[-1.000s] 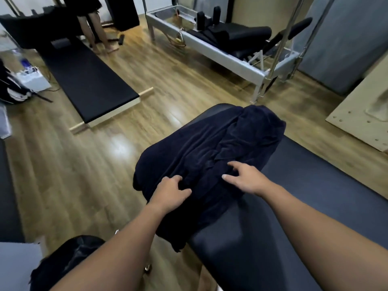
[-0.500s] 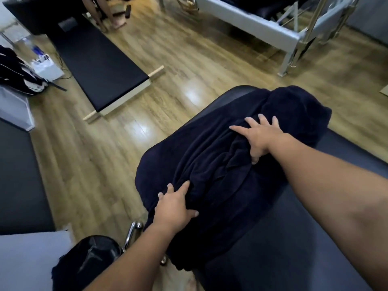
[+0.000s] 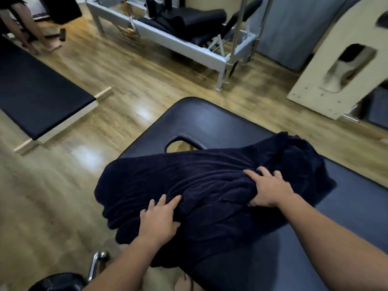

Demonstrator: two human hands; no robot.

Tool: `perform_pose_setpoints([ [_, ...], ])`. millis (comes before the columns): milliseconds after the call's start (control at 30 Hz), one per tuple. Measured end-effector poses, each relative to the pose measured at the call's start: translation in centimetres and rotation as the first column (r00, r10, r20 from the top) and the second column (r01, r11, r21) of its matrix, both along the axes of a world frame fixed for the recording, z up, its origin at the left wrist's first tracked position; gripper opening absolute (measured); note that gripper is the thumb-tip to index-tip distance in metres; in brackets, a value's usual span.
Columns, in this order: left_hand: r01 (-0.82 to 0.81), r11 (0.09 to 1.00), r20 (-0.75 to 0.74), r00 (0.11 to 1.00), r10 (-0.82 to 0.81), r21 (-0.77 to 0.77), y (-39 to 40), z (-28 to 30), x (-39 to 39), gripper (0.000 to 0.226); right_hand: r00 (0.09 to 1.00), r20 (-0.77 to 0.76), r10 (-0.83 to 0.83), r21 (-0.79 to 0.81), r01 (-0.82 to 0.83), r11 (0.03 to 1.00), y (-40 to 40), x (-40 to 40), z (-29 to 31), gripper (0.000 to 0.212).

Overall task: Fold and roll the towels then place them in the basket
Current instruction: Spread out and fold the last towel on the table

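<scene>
A dark navy towel (image 3: 210, 185) lies bunched and wrinkled across the near left part of a black padded massage table (image 3: 210, 122), one side hanging over the table's left edge. My left hand (image 3: 160, 220) rests flat on the towel's near left part with fingers spread. My right hand (image 3: 268, 189) grips a gathered fold of the towel near its middle right, fingers curled into the cloth. No basket is in view.
The table has a face hole (image 3: 178, 144) just beyond the towel. A low black bench (image 3: 42, 97) stands on the wooden floor at left. A metal reformer frame (image 3: 189, 45) is at the back, a person's legs (image 3: 27, 30) at far left, a wooden arched unit (image 3: 336, 59) at right.
The towel has been dragged toward me and to the right, uncovering the table's far end and face hole. My right hand went from lying flat on the cloth to gripping a fold.
</scene>
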State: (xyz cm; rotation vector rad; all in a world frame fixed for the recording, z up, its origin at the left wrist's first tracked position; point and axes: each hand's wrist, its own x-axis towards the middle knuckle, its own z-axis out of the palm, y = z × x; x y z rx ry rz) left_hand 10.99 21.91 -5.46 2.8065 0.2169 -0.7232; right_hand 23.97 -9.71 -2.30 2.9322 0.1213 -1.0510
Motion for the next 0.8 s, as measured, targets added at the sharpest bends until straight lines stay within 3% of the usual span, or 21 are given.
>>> perform_pose_setpoints([
  [333,0.355,0.935,-0.013,0.935,-0.355,-0.019,-7.9,0.4,-0.3,0.084,0.91,0.053,-0.411,0.079,0.407,0.91,-10.9,-15.9,-1.0,0.114],
  [800,0.562,0.826,-0.027,0.827,-0.561,0.034,-27.2,0.0,3.4,0.086,0.771,0.029,-0.636,0.133,0.627,0.767,-29.3,-20.3,-0.6,0.113],
])
